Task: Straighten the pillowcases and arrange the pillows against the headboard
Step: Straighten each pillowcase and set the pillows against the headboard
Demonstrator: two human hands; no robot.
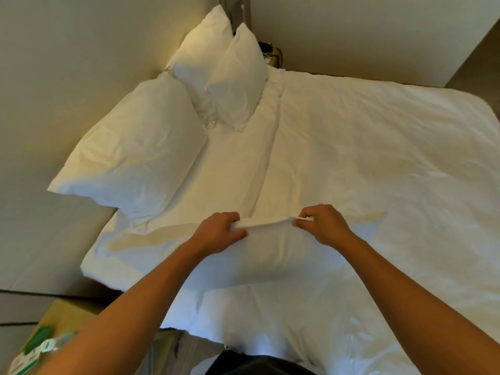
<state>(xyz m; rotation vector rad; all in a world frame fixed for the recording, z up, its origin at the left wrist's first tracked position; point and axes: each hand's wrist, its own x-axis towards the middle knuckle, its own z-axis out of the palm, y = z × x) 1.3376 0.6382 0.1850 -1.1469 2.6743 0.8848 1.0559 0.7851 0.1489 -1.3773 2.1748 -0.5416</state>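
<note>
**Both hands grip the far edge of a pillow on the bed**

Both arms reach forward over the white bed (365, 158), bare to the elbow. The left hand (220, 232) is curled over the far edge of the held pillow (265, 255), fingers closed around a bunch of pillowcase cloth. The right hand (323, 226) pinches the same edge a little to its right, fingertips pressed together on the fabric, so the hem stretches taut between the two grips.

The pillow lies across the duvet just under the hands, plump and white, its case smooth near the wrists and creased toward the pinched edge (the open end cannot be made out).

Beyond the left hand, a large pillow (135, 158) leans against the headboard (54, 77). Farther off, past both hands, two more pillows (216, 77) stand propped together in the corner, wrinkled at their lower tips.

By the left elbow sits a tan bedside surface (58, 315) with green-and-white items on it.
</note>
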